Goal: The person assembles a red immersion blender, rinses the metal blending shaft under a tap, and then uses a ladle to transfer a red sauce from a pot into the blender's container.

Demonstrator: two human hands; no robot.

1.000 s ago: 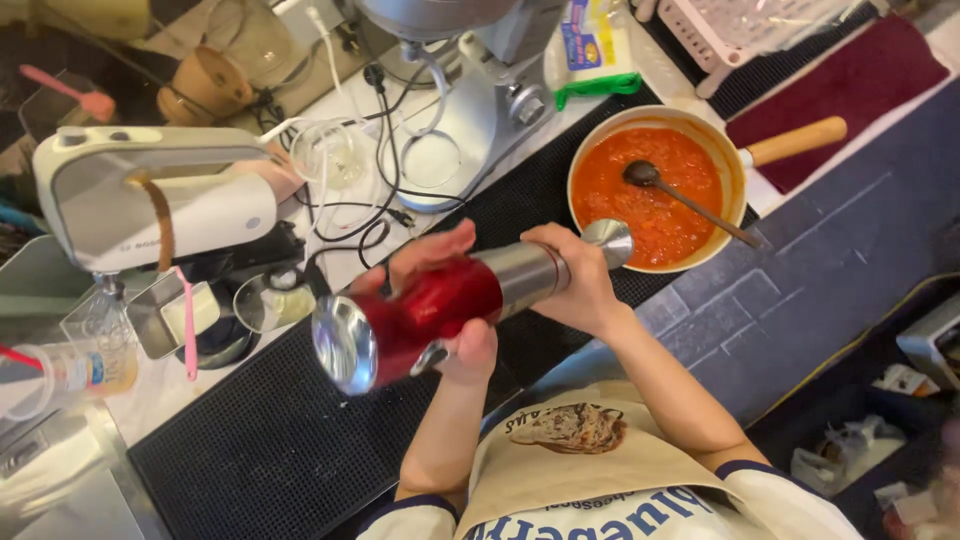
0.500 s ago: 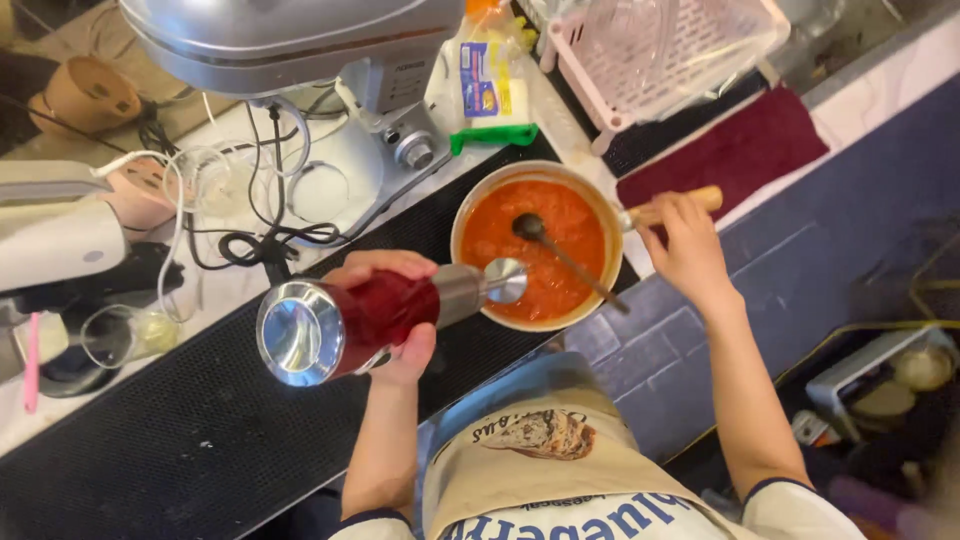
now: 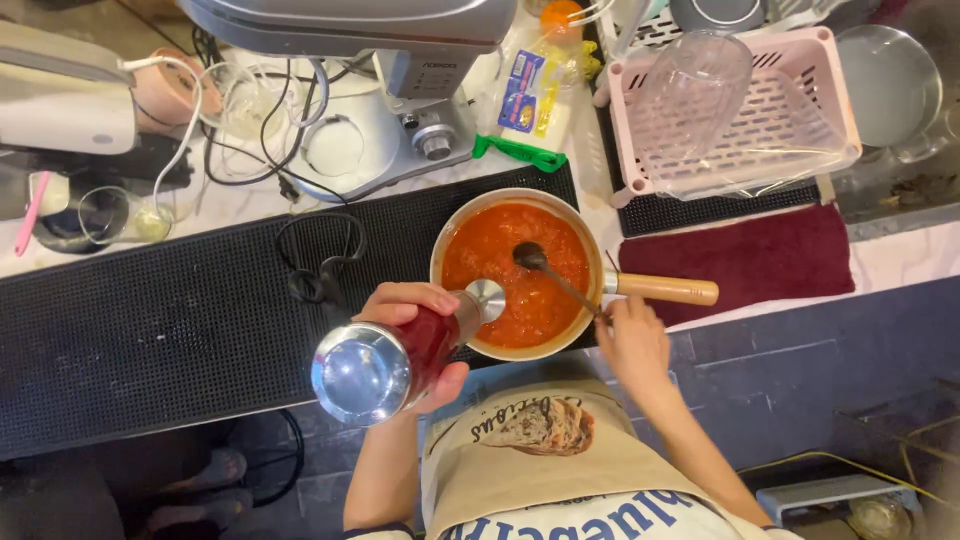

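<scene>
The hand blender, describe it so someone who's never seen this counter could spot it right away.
Find the pan of orange-red sauce on the black ridged mat. At its near-left rim the left hand grips the hand blender. Unlike the dark spoon held by the right hand, it is a thick red cylinder with a shiny silver end cap.

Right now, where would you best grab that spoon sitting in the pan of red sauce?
Take the spoon by its thin handle end at the pan's near rim, from the right, where the right hand is; the bowl lies in the sauce.
</scene>
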